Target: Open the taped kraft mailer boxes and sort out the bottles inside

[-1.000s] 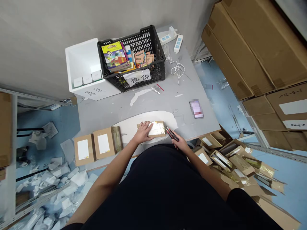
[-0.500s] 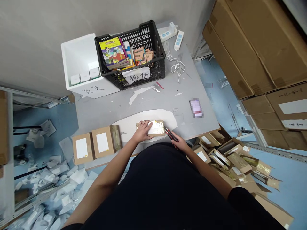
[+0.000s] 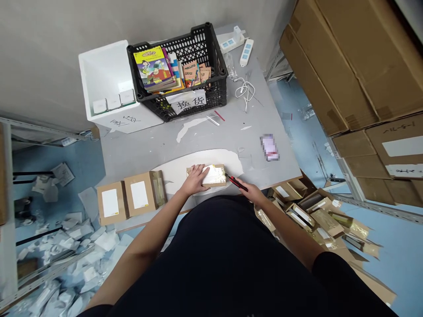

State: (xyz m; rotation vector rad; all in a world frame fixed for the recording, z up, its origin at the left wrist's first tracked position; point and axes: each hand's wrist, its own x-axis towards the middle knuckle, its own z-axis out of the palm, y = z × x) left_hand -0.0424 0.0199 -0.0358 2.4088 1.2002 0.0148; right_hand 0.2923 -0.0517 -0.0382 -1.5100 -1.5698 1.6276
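My left hand (image 3: 195, 179) lies across the left end of a small cardboard box (image 3: 216, 176), holding it with the fingers over the top and toward the far edge. The box has a white label and shiny tape, and its left end is partly hidden by that hand. In my right hand (image 3: 251, 192) is a red and black utility knife (image 3: 237, 182), closed in the fingers. Its tip is at the right end of the box. Under the box lies a white sheet-like patch (image 3: 175, 169) on the grey table (image 3: 142, 152).
Two labelled cardboard boxes (image 3: 139, 194) stand at the table's left front. At the back are a black crate (image 3: 214, 90) of books and a white foam box (image 3: 99, 75). A pixelated phone (image 3: 270, 147) and white cable (image 3: 245, 91) lie right. Opened cartons (image 3: 325, 220) fill the floor at right.
My right hand has shifted slightly right and up, and the knife now lies at a different angle with its tip at the box's right end. My left hand stays on the box.
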